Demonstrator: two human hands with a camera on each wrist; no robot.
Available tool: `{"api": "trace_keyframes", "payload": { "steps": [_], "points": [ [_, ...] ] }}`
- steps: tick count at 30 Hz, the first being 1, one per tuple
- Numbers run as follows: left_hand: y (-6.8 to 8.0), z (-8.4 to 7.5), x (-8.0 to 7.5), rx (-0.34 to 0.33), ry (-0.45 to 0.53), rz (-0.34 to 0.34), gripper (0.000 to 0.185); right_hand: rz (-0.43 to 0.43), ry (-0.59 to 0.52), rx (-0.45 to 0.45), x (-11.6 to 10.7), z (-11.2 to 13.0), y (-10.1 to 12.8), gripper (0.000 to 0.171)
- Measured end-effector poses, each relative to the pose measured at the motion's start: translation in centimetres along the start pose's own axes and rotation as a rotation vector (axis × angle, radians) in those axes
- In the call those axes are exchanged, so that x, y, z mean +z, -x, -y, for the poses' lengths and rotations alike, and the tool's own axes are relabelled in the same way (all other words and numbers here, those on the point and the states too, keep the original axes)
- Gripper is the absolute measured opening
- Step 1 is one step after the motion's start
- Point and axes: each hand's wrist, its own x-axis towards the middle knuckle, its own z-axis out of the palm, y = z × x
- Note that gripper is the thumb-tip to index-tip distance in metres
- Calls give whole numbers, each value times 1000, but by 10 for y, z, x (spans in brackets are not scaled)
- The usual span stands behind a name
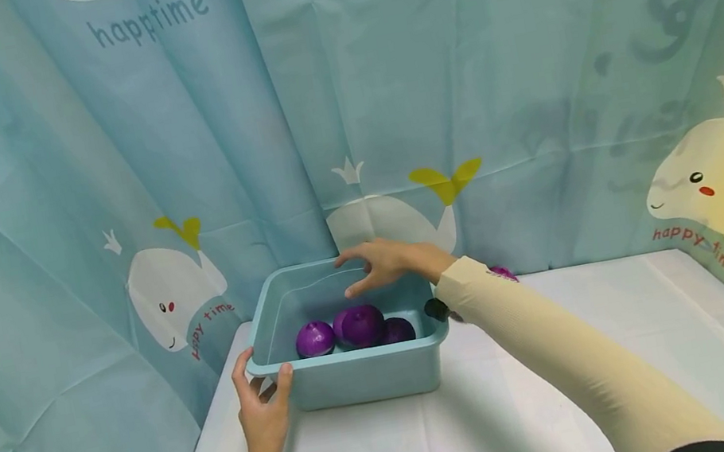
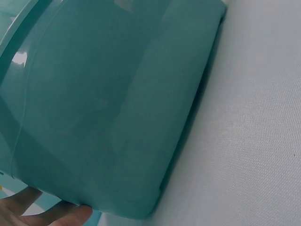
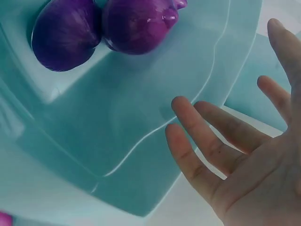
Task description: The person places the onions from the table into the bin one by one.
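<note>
A teal plastic basin (image 1: 367, 377) stands on the white table, holding several glossy purple onions (image 1: 363, 326). My left hand (image 1: 265, 417) grips the basin's front left corner, thumb at the front rim and fingers along the left side. The left wrist view shows those fingertips (image 2: 80, 215) against the outer wall. Over the basin's back right part, my right hand (image 1: 379, 262) has its fingers spread and holds nothing. In the right wrist view, two purple onions (image 3: 138, 26) lie on the basin floor, away from the fingers.
Right of the basin, a magenta thing (image 1: 504, 274) lies partly hidden behind my right sleeve (image 1: 559, 353). A dark thing (image 1: 437, 310) shows beside the basin's right rim. A whale-print curtain (image 1: 368, 95) hangs right behind the table (image 1: 612, 327).
</note>
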Motion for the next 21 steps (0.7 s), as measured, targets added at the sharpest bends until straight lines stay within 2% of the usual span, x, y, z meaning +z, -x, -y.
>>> {"api": "trace_keyframes", "payload": {
  "steps": [6,11,14,21],
  "points": [
    [1,-1,-1,3,3,2,71,9,-15,-9,-9,1,8,69],
    [0,-2,-1,3,9,-2,71,-8,20,-58,-19,0,18,71],
    [0,-1,0,5,2,-6,71,-38,16,-102,-23,-3,27,73],
    [1,-1,-2,0,-22,-7,73,-161,-74,-224,-26,-15,57,73]
  ]
}}
